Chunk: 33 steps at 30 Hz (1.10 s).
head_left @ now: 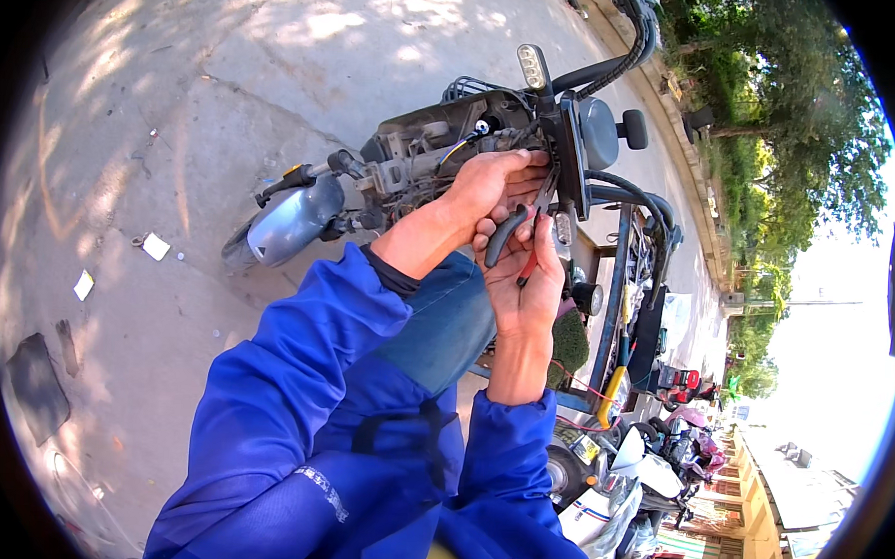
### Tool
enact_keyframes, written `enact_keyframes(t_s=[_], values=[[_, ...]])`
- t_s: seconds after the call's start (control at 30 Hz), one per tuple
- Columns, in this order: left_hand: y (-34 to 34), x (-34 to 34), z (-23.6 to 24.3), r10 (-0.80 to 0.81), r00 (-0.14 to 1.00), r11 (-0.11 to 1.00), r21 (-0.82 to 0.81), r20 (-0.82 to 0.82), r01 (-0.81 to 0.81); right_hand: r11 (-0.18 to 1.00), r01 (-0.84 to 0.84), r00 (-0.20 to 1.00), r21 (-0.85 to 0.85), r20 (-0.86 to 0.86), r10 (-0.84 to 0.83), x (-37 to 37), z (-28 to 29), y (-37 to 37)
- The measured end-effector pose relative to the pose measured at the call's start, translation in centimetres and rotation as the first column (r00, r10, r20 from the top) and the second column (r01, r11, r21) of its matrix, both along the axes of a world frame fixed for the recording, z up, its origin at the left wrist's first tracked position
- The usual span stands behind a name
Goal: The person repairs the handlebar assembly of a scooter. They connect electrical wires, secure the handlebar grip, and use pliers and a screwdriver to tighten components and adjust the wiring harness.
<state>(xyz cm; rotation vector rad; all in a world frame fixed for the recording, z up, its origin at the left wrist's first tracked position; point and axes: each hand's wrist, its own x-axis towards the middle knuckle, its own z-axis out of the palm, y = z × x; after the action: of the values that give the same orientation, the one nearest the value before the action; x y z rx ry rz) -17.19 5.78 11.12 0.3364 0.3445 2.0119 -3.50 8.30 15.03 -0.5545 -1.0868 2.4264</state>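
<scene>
1 pair of pliers [505,240] gripped in right hand [528,294] | left hand [487,184]: fingers bent, hold unclear | 1 silver mudguard [294,220]

Seeing bright daylight here: sky [825,265] at right blown out, dappled shade on concrete pavement [232,104], fisheye bend, black corners.

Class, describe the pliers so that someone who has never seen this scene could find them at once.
Find the blue jacket, then follow its right sleeve up to the right hand. There, against the palm, are the pliers: one handle is dark and the other red, unlike the mostly grey and black vehicle parts beyond.
</scene>
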Motion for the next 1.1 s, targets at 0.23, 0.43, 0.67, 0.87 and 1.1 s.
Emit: enact_keyframes(t_s=[0.23, 0.43, 0.67, 0.87, 1.1], values=[[-0.9, 0.2, 1.0, -0.020, 0.999, 0.999, -0.035, 0.029, 0.021, 0.991, -0.014, 0.998, -0.132, -0.068, 0.005, -0.2, 0.4, 0.0], [-0.8, -0.1, 0.5, -0.037, 0.999, 0.999, -0.030, 0.039, 0.039, 0.978, -0.031, 0.989, -0.206, -0.145, 0.001, -0.8, 0.1, 0.4], [-1.1, -0.2, 0.6, -0.055, 0.996, 0.998, -0.032, 0.074, 0.057, 0.879, -0.083, 0.946, -0.470, -0.314, -0.079, -2.2, -0.1, -0.7], [-1.2, -0.8, 0.4, -0.114, 0.993, 0.992, -0.049, 0.041, 0.115, 0.926, 0.004, 0.964, -0.378, -0.245, -0.104, -2.9, 0.0, -0.6], [-1.1, -0.4, 1.2, -0.053, 0.993, 0.996, -0.072, 0.102, 0.060, 0.995, 0.040, 0.999, -0.089, 0.021, -0.039, -0.8, 0.6, 0.1]])
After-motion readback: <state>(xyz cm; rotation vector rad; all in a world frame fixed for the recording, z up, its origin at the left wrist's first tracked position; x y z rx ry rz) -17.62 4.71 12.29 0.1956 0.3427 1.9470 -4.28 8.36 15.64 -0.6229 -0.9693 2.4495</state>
